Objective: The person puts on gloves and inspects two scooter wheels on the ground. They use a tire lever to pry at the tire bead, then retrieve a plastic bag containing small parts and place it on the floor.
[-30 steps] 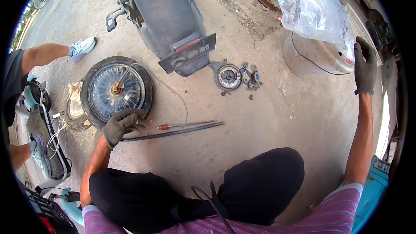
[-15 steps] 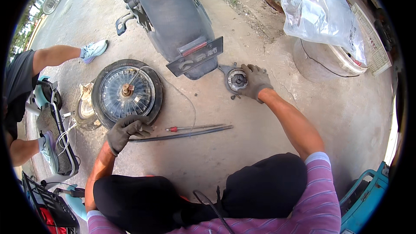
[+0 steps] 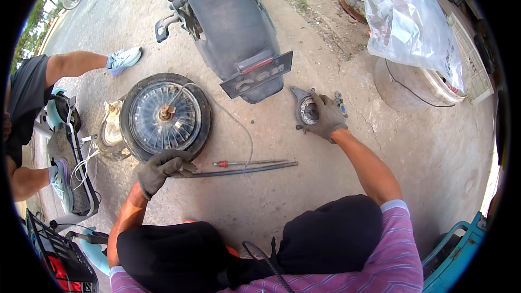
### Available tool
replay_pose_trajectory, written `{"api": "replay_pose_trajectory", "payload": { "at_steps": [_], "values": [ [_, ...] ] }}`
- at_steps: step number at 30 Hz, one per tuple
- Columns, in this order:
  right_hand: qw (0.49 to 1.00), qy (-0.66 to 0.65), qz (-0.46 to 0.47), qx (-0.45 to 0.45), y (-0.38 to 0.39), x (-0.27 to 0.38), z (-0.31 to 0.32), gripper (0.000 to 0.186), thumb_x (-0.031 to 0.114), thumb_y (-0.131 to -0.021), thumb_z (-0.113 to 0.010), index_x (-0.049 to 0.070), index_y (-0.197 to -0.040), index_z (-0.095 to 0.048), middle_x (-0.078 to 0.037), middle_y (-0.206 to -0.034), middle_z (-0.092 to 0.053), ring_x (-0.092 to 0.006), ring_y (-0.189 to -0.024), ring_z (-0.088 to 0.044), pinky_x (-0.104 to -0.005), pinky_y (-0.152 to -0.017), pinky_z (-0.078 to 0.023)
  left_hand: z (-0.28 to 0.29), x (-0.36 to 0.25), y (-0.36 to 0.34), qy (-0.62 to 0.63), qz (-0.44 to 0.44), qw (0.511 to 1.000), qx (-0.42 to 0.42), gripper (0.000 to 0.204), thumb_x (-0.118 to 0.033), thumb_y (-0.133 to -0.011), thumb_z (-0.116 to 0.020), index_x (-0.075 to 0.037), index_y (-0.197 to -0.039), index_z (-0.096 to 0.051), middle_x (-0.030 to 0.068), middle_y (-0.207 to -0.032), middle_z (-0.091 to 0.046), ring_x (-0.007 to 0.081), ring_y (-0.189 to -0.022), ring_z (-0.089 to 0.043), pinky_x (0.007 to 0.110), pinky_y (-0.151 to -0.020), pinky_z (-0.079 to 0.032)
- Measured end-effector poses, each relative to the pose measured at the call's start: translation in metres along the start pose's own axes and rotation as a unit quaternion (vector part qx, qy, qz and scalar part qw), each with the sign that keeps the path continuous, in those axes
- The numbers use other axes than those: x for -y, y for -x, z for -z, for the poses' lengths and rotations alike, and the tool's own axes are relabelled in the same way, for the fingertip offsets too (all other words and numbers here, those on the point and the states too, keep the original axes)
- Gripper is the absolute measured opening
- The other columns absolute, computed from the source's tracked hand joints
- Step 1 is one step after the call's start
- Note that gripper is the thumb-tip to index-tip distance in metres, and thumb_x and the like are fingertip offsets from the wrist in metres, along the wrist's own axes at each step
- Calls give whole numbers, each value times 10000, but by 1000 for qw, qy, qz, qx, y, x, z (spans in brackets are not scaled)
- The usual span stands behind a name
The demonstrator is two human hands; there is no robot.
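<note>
My right hand point(image 3: 327, 118), in a grey glove, is closed around a round brake plate point(image 3: 305, 109) with a dark hub and a pointed bracket. Part of that plate is hidden under the fingers and palm. A small metal piece with a blue spot point(image 3: 342, 107) shows just past the fingers; whether it joins the plate is unclear. My gloved left hand point(image 3: 163, 171) hovers at the near edge of a hub-motor wheel point(image 3: 163, 114), fingers curled, with nothing visible in them. Below its fingertips lies the left end of a dark metal bar point(image 3: 244, 171).
A red-handled screwdriver point(image 3: 221, 164) lies beside the bar. A cable point(image 3: 239, 123) trails from the wheel. Ahead is a scooter's rear fender point(image 3: 230, 19). A bucket point(image 3: 404, 87) under a plastic bag point(image 3: 412, 27) stands right. A person's leg and shoe point(image 3: 125, 59) are at left.
My right hand has turned and tilted the brake plate, and the small blue-spotted piece now shows beyond my fingers. My left hand stays by the wheel. The whole view has shifted slightly.
</note>
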State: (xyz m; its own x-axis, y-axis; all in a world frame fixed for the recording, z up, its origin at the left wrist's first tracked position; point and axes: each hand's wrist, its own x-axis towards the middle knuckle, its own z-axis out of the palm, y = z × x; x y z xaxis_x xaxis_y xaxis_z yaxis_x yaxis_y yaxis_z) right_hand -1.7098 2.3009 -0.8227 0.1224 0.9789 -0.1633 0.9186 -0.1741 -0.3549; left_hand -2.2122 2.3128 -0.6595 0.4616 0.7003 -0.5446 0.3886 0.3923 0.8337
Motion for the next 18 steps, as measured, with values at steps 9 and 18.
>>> {"api": "replay_pose_trajectory", "payload": {
  "at_steps": [9, 18],
  "values": [
    [893, -436, -95, -63, 28, -50, 16, 1094, 104, -722, -895, -17, -1613, -272, -204, -1521, -490, -285, -1313, -579, -353, -1068, -536, 4, 0, -4, 4, -14, 1000, -2, 390, -231, -1082, -564, 58, -1343, -590, 199, -1170, -738, 290, -1037, -734, 387, -936, -595],
    [991, -128, -6, -49, 40, -45, 5, 1071, 312, -665, -939, 34, -1552, -407, -238, -1544, -461, -388, -1378, -506, -441, -1150, -445, 0, -6, -10, -4, -19, 1000, 10, 414, -246, -1081, -569, 62, -1357, -582, 193, -1159, -738, 291, -1037, -731, 394, -939, -587]
  ]
}}
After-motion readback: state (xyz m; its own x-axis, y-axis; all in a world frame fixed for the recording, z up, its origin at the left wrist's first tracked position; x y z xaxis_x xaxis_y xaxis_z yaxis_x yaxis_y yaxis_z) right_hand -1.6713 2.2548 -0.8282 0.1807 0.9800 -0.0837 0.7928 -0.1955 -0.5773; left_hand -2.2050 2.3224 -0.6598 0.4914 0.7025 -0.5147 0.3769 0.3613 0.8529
